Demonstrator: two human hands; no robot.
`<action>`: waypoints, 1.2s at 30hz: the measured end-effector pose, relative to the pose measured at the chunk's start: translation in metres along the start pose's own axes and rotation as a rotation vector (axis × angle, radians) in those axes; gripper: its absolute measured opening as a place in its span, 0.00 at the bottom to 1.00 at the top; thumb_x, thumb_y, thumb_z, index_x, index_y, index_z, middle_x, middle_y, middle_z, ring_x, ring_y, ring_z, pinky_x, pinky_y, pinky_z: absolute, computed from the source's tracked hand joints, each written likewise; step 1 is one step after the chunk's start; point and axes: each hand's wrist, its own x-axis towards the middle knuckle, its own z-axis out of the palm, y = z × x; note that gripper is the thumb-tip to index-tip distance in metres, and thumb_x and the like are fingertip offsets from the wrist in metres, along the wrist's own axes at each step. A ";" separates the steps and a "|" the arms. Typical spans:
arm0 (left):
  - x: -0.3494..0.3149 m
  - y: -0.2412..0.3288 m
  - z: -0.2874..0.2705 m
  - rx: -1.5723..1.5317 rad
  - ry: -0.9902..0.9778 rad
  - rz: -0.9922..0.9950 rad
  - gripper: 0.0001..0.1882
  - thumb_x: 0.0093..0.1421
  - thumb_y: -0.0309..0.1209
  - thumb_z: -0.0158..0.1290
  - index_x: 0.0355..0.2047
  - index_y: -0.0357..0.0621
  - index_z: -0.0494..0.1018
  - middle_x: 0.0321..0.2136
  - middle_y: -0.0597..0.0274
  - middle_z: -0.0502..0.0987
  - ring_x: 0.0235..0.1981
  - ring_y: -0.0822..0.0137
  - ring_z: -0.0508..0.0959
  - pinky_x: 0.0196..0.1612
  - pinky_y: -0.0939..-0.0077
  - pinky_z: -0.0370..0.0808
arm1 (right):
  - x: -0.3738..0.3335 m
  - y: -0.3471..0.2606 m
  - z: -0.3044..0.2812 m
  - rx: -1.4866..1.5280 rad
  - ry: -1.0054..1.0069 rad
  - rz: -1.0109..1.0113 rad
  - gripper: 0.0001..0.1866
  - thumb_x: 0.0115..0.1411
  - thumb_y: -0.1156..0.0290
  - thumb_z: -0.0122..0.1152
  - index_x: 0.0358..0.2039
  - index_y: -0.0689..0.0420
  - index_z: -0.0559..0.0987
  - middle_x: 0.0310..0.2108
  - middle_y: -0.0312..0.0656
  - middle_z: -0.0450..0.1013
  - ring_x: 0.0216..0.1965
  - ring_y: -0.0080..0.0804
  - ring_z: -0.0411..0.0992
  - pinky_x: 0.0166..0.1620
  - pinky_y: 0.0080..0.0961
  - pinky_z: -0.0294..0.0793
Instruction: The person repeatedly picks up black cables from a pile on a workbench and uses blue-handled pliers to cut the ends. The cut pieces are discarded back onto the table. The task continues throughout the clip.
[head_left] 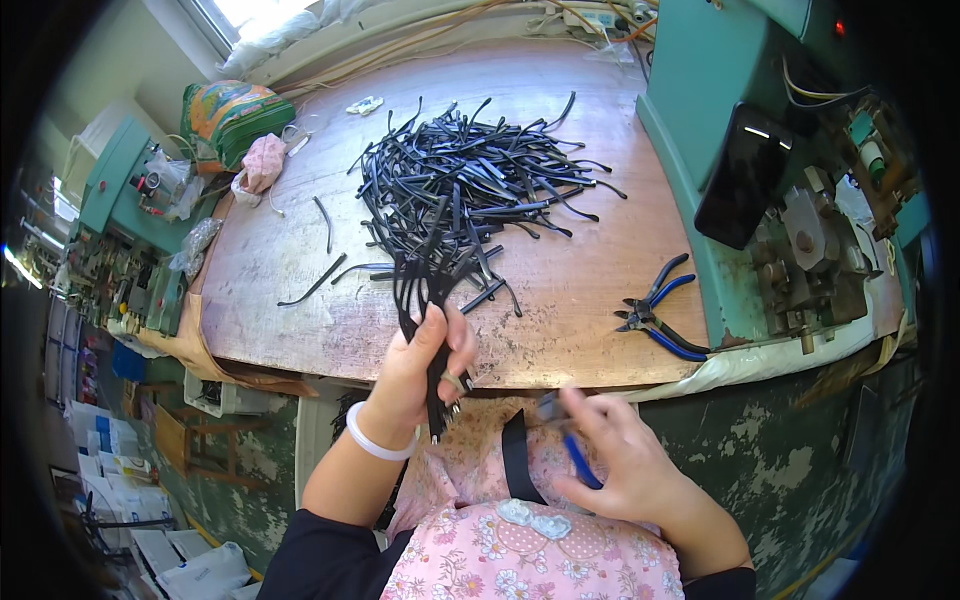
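Observation:
My left hand (425, 355) is closed round a bunch of black eyeglass temples (440, 262), held upright at the table's front edge. Their curved tips fan out above the fist, and metal-tipped ends poke out below it. Beyond it lies a large tangled pile of black eyeglass temples (470, 165). Lower right, my right hand (632, 455) holds a pair of blue-handled pliers (580, 462) over my lap; motion blurs the fingers and the jaws. A white bracelet (378, 437) circles my left wrist, and a ring shows on a left finger.
More blue-handled pliers (672, 338) lie on the wooden table (590, 340) at right. Loose temples (312, 283) lie left of the pile. A green machine (690, 110) with a black phone (743, 175) stands right; another green machine (125, 190) and bags (235, 115) are left.

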 end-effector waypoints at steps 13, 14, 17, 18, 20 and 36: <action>-0.009 -0.007 0.025 -0.101 -0.119 -0.057 0.25 0.72 0.54 0.36 0.28 0.48 0.63 0.15 0.68 0.64 0.10 0.79 0.60 0.15 0.88 0.60 | 0.007 -0.015 -0.009 -0.482 0.056 -0.210 0.34 0.45 0.63 0.71 0.57 0.40 0.78 0.43 0.40 0.67 0.45 0.38 0.67 0.45 0.36 0.65; -0.011 -0.009 0.028 -0.095 -0.066 0.028 0.25 0.72 0.54 0.37 0.27 0.48 0.63 0.15 0.68 0.64 0.11 0.78 0.60 0.15 0.86 0.60 | 0.007 -0.013 -0.008 -0.450 0.048 -0.203 0.34 0.45 0.64 0.71 0.57 0.40 0.78 0.42 0.40 0.67 0.43 0.38 0.67 0.44 0.35 0.66; -0.021 -0.020 0.038 0.079 0.025 0.404 0.25 0.70 0.56 0.40 0.28 0.48 0.62 0.15 0.67 0.65 0.13 0.75 0.63 0.18 0.81 0.63 | 0.005 -0.011 -0.008 -0.361 0.027 -0.174 0.35 0.44 0.65 0.71 0.57 0.41 0.77 0.41 0.41 0.66 0.40 0.39 0.68 0.40 0.34 0.69; -0.027 -0.023 0.044 0.045 0.075 0.447 0.25 0.69 0.57 0.41 0.29 0.48 0.62 0.15 0.67 0.65 0.13 0.75 0.63 0.18 0.81 0.63 | 0.004 -0.012 -0.008 -0.336 0.022 -0.165 0.35 0.44 0.65 0.71 0.57 0.41 0.77 0.40 0.41 0.66 0.39 0.39 0.69 0.39 0.34 0.70; -0.030 -0.032 0.051 0.099 0.148 0.619 0.25 0.67 0.59 0.40 0.32 0.50 0.62 0.15 0.66 0.65 0.13 0.75 0.63 0.19 0.82 0.63 | 0.005 -0.012 -0.007 -0.284 0.027 -0.165 0.35 0.44 0.66 0.71 0.58 0.42 0.77 0.40 0.42 0.66 0.38 0.40 0.68 0.39 0.33 0.70; -0.015 -0.019 0.046 -0.058 0.084 0.454 0.21 0.71 0.51 0.43 0.28 0.51 0.62 0.28 0.64 0.69 0.23 0.76 0.70 0.26 0.84 0.71 | -0.002 -0.009 -0.004 -0.213 0.079 -0.109 0.36 0.45 0.68 0.72 0.59 0.43 0.76 0.38 0.43 0.68 0.34 0.40 0.70 0.38 0.33 0.73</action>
